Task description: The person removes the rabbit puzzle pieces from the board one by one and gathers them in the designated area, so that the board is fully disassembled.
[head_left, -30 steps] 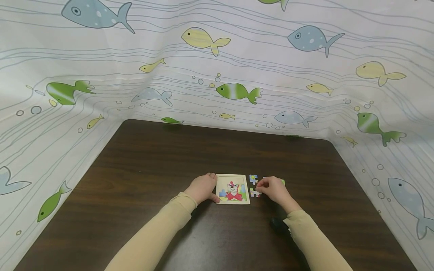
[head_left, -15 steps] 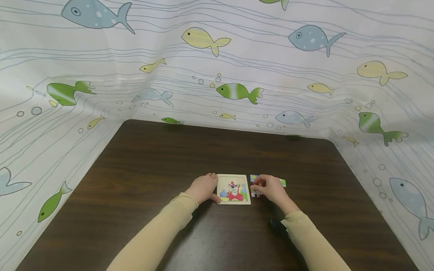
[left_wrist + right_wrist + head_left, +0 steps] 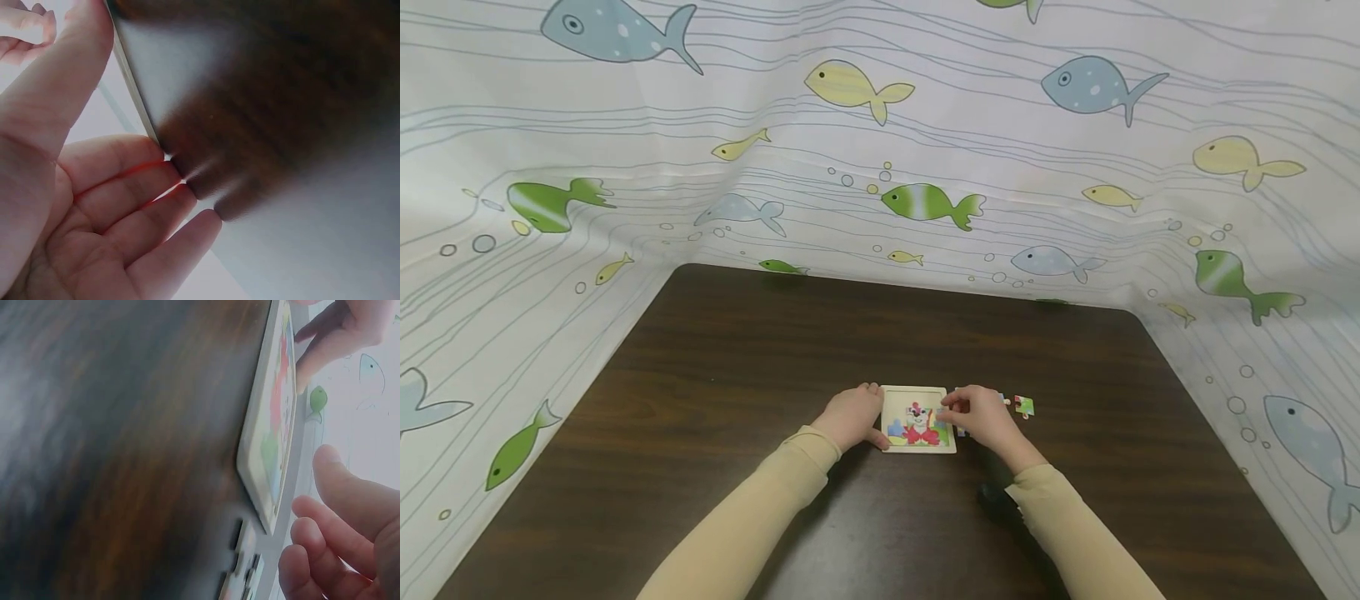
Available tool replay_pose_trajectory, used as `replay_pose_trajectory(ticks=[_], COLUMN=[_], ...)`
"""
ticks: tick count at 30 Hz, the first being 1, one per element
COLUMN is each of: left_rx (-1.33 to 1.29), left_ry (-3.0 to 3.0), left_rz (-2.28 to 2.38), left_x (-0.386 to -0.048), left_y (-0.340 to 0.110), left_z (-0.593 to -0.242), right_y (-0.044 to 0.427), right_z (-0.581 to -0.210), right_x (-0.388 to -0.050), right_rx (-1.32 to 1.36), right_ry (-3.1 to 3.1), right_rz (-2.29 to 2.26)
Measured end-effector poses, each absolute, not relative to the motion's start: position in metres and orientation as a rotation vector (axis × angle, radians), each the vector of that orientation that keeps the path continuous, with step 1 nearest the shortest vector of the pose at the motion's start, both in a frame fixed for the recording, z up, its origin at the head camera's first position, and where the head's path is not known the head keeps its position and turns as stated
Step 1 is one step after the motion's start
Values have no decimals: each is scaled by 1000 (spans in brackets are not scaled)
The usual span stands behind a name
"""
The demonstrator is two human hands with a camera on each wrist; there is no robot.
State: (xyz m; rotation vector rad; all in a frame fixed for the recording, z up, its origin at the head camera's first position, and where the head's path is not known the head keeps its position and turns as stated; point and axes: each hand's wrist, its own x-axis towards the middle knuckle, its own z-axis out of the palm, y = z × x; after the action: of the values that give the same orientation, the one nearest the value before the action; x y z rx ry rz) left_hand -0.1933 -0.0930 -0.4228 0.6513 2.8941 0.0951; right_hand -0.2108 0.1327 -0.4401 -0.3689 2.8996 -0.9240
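Observation:
In the head view a light wooden puzzle frame (image 3: 888, 402) lies on the table, with an animal picture (image 3: 917, 427) partly filling it. Along its left edge rests my left hand (image 3: 852, 417), thumb at the near corner. The left wrist view shows the fingers of the left hand (image 3: 140, 215) fairly straight, their tips by the frame's edge. My right hand (image 3: 988, 417) is over the frame's right side. In the right wrist view the thumb and fingers of the right hand (image 3: 340, 540) stand apart, loosely bent, with no puzzle piece visible between them.
Loose jigsaw pieces lie right of the frame, partly hidden by the right hand; one green piece (image 3: 1024, 406) shows fully. A dark brown table (image 3: 820, 325) carries everything. Behind and beside it hangs a white curtain (image 3: 820, 183) printed with fish.
The right hand has moved left from the loose pieces to the frame's right side, uncovering more of the green piece. The left hand has stayed at the frame's left edge.

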Motion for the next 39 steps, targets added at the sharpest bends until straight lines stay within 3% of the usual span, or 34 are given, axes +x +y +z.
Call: replay_pose_trajectory(ticks=[39], left_rx=[618], left_ry=[2869], left_rz=[140], left_x=[-194], left_y=[-92], left_z=[-424], right_y=[97], right_z=[-435], right_x=[-210], right_rx=[-472], right_ry=[2706], right_rz=[-899])
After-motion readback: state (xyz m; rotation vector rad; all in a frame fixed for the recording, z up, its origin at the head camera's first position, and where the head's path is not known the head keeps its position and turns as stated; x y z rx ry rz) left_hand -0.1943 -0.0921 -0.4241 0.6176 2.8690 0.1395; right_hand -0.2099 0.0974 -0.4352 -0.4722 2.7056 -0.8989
